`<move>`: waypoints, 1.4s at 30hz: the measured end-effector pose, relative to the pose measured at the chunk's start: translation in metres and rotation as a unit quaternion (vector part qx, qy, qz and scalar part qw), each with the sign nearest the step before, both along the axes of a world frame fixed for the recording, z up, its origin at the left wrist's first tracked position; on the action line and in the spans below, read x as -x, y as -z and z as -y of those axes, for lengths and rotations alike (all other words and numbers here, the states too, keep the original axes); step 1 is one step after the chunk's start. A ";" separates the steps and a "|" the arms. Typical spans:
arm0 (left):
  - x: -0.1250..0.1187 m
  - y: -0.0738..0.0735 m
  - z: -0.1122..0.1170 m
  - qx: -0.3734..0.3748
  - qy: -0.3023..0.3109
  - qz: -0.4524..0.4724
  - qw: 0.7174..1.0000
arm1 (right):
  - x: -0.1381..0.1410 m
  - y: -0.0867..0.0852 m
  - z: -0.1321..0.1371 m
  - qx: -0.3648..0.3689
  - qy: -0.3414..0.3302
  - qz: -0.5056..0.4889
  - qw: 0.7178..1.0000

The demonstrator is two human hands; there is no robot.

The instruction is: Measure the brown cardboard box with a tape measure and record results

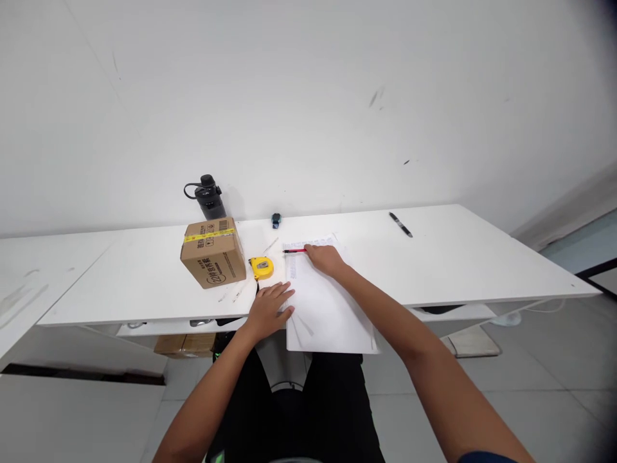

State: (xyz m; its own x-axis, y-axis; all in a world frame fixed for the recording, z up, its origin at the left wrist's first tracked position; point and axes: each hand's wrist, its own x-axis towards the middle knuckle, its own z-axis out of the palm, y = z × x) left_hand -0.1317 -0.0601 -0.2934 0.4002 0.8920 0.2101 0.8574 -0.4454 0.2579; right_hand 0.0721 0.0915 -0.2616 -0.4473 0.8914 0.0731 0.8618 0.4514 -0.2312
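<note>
Left hand and right hand apart, at papers overhanging the near edge of the desk.
The left rests spread at the papers' left edge, gripping nothing visible; a yellow tape measure lies just beyond. The right is closed around a red pen at the papers' far end. Flattening the left on the papers should keep them from shifting.
</note>
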 end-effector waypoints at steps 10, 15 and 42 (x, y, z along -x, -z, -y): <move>-0.010 0.001 -0.001 -0.017 -0.064 0.079 0.995 | 0.034 0.033 0.056 0.161 0.040 -0.538 0.826; -0.021 0.003 -0.004 -0.028 -0.113 0.112 0.987 | 0.032 0.031 0.058 0.135 0.069 -0.491 0.858; -0.002 0.005 -0.006 0.014 -0.035 0.123 0.992 | 0.034 0.035 0.058 0.131 0.062 -0.458 0.877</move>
State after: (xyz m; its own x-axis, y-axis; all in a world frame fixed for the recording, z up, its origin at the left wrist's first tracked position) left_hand -0.1297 -0.0545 -0.2987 0.2770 0.9227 0.2680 0.7957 -0.3766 0.4744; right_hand 0.0379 0.0339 -0.2968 -0.2061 0.9690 0.1365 0.2981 0.1950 -0.9344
